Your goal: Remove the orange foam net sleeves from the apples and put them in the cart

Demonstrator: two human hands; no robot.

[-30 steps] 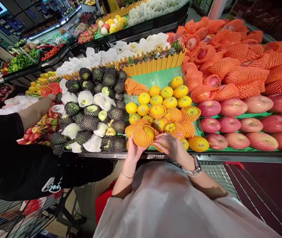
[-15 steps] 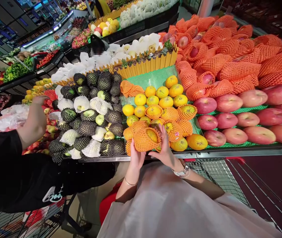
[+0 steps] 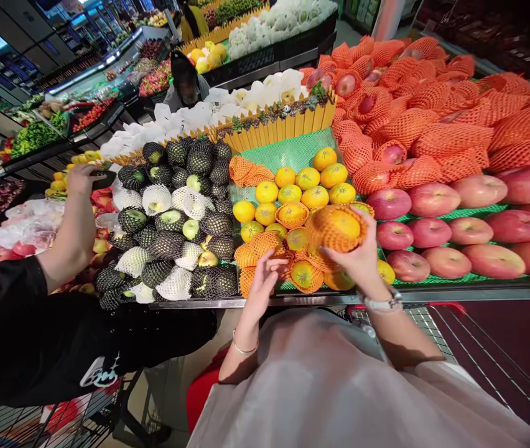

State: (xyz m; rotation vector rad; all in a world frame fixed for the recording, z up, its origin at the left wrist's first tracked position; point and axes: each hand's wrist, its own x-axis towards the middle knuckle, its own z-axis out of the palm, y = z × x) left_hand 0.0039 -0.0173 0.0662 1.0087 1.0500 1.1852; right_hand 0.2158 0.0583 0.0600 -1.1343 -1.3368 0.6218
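Note:
An orange in an orange foam net (image 3: 339, 225) is in my right hand (image 3: 359, 261), raised over the right side of the orange display and a little blurred. My left hand (image 3: 261, 283) holds nothing; its fingers are loosely bent and apart, at the front edge of the display beside several netted oranges (image 3: 253, 250). A netted orange (image 3: 306, 275) lies between my two hands. Behind them, bare oranges (image 3: 290, 193) sit in rows on a green mat (image 3: 288, 147).
Green fruit in black and white nets (image 3: 169, 218) is piled on the left. Red apples (image 3: 426, 230) lie on the right, netted ones (image 3: 414, 93) behind. A co-worker's hand (image 3: 81, 180) holds a dark object at far left. A shopping cart (image 3: 428, 320) stands below right.
My right hand has carried the netted orange to the right and up. My left hand has let go of it and stays near the front edge. The other person's hand now holds something dark.

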